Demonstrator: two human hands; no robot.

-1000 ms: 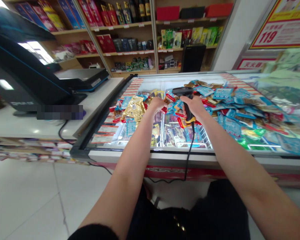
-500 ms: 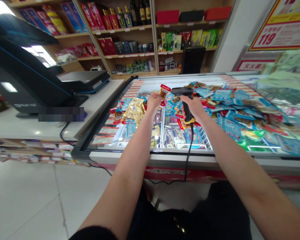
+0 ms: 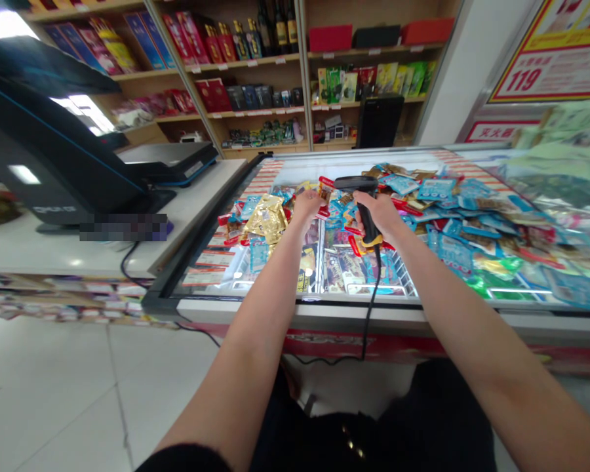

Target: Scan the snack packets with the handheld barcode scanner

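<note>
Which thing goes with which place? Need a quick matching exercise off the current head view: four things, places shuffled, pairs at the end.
Things:
1. black scanner
2. red-ended packet beside the scanner's head
3. gold packets
4. sign marked 119

Places:
A. upper right of the picture
B. lying to the left of the left hand
C. gripped in the right hand
D. held in the left hand

Pairs: 1-C, 2-D, 3-B, 4-A
</note>
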